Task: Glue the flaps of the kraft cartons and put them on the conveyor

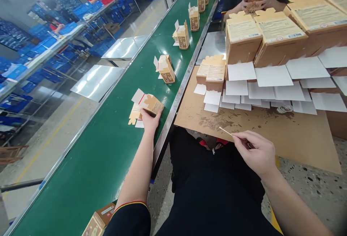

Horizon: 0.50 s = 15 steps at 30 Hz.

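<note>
Nearest, the right hand (256,153) has thumb and forefinger pinched together on a thin stick (226,131), its tip over the cardboard sheet (284,134). To the left, the left hand (150,119) grips the near end of a small kraft carton (152,103), which lies on the green conveyor belt (108,156) with its flaps open. Farther along the belt, several assembled cartons (166,69) stand in a row, so a good share looks done. Stacks of flat cartons (214,70) and white cards (273,76) wait at the far right.

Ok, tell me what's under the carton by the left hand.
A flat tan cardboard blank and a white slip on the green belt; the carton and left hand cover the rest.
</note>
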### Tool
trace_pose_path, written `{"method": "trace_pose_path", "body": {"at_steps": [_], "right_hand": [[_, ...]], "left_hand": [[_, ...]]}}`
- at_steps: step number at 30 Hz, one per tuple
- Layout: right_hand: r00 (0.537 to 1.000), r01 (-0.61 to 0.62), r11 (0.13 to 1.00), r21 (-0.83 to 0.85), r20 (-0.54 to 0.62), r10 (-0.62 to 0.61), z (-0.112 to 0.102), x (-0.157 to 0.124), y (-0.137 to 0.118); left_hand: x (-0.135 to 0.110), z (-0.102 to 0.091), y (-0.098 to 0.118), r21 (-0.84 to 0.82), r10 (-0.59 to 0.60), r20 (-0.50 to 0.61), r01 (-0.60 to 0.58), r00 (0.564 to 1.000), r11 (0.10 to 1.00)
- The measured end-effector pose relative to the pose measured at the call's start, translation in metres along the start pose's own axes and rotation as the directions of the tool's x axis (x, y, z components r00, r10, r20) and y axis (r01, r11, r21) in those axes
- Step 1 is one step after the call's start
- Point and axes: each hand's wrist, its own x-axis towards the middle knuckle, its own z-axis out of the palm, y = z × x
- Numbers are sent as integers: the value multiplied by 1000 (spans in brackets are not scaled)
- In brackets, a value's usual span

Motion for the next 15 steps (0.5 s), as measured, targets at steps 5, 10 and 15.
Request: {"method": "trace_pose_path", "body": {"at_steps": [5,10,15], "right_hand": [[998,-10,999,-31,-60,8,-21,-3,4],[979,-93,981,-172,-195,59,-69,-34,21],[985,-45,988,-145,-168,21,-62,-25,12]], "left_hand": [[-1,-1,8,-37,115,-154,-123,981,992],[-23,18,31,-69,379,-346,-426,858,902],[26,131,127,-317,290,229,-210,929,925]]}}
